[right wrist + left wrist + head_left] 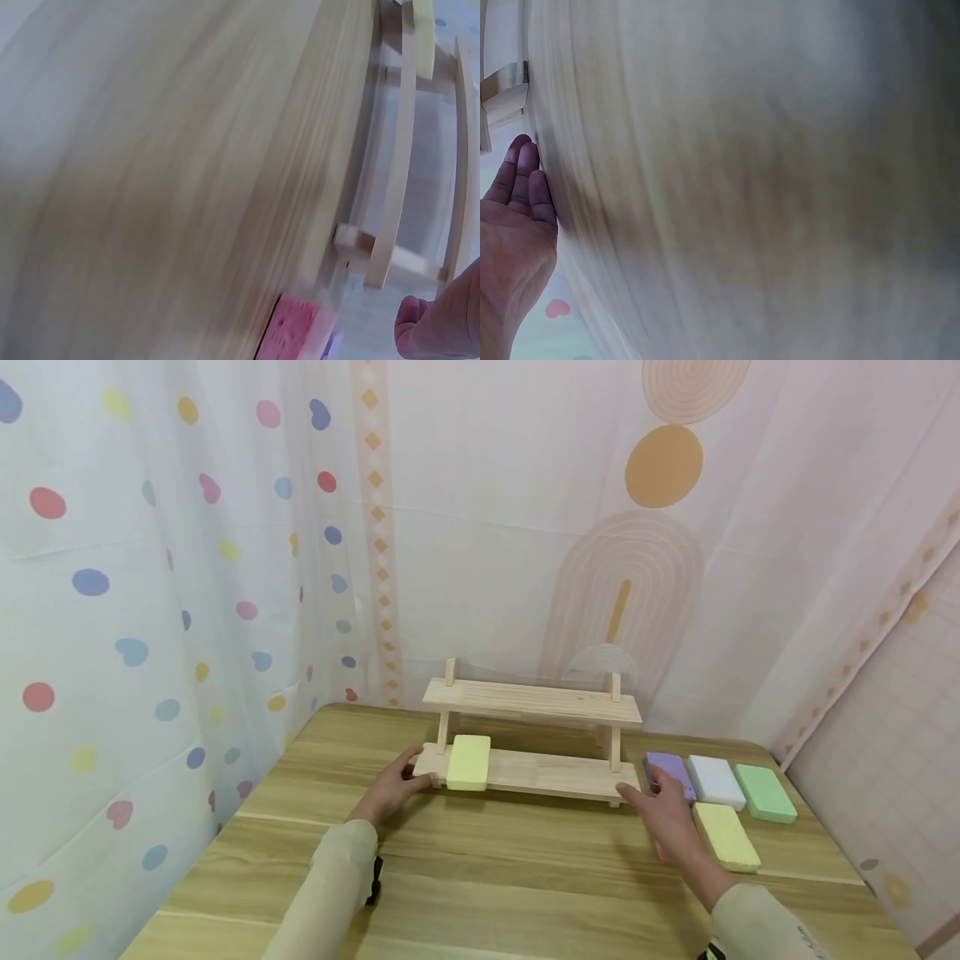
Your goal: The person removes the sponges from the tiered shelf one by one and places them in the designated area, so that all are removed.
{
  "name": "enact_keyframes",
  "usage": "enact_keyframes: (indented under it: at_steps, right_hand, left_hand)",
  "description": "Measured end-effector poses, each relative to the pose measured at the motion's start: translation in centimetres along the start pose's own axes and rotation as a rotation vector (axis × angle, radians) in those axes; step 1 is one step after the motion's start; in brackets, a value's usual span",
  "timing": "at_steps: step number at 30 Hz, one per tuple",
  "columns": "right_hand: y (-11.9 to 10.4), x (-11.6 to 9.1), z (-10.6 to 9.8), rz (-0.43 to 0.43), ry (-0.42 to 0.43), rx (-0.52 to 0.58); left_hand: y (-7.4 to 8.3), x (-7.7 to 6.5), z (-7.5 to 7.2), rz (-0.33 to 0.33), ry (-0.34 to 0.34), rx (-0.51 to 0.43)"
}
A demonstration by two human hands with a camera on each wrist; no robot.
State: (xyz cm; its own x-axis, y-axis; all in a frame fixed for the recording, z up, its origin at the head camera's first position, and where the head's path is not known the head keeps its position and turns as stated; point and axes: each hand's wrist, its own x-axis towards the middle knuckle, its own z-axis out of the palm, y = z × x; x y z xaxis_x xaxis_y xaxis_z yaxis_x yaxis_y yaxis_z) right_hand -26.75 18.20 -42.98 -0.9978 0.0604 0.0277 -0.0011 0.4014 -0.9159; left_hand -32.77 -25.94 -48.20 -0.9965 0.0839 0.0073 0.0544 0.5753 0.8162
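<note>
A two-tier wooden shelf (555,770) stands at the back of the table, with a pale yellow sponge block (468,763) lying on the left part of its lower board. My left hand (393,787) is at that board's left end, thumb by the front edge and fingers beside the end. In the left wrist view its fingers (525,169) look fairly straight. At the right end, my right hand (663,814) has its thumb close to the board's corner and its fingers over a purple block (675,768). A pink block (289,330) lies below it, mostly hidden in the head view.
Right of the shelf lie a white block (716,782), a green block (765,793) and another yellow block (726,837). Patterned curtains (480,527) hang behind and beside the wooden table (480,877).
</note>
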Motion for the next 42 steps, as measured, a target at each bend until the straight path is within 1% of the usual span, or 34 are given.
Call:
enact_keyframes:
  at_steps: [2, 5, 9, 12, 16, 19, 23, 26, 29, 35, 42]
  right_hand:
    - [-0.3, 0.1, 0.6, -0.010, -0.004, 0.014]
    - [-0.8, 0.3, 1.5, -0.030, 0.014, -0.029]
    - [-1.4, 0.5, 3.0, -0.053, 0.034, -0.038]
    - [-1.8, 0.6, 4.0, -0.050, 0.032, -0.057]
    - [-2.5, 0.9, 4.9, -0.014, 0.014, -0.106]
    - [-2.9, 1.1, 5.8, -0.016, 0.006, -0.075]
    - [-3.3, 1.3, 7.3, -0.056, 0.017, -0.013]
    - [-3.8, 1.3, 8.3, -0.070, 0.020, -0.002]
    - [-4.4, 1.2, 9.5, -0.074, 0.004, 0.014]
    - [-5.2, 1.0, 11.8, -0.090, -0.006, 0.008]
    - [-5.9, 0.8, 14.2, -0.101, -0.015, -0.006]
  left_hand:
    - [0.0, 0.0, 0.0, -0.005, 0.002, -0.003]
    - [0.0, 0.1, 0.0, -0.001, 0.003, -0.001]
    - [0.0, 0.1, -0.1, 0.003, 0.000, 0.001]
    - [0.1, 0.0, -0.1, 0.003, -0.001, -0.002]
    - [0.1, 0.0, 0.0, 0.001, 0.003, -0.005]
    - [0.0, 0.2, 0.1, -0.001, 0.005, -0.021]
    - [0.0, 0.3, 0.1, -0.001, 0.000, -0.034]
    - [0.0, 0.4, 0.1, -0.009, -0.003, -0.034]
    - [0.1, 0.3, 0.0, -0.012, -0.003, -0.036]
    - [0.2, 0.1, 0.0, -0.003, -0.001, -0.038]
    - [0.6, -0.1, 0.0, -0.008, 0.001, -0.048]
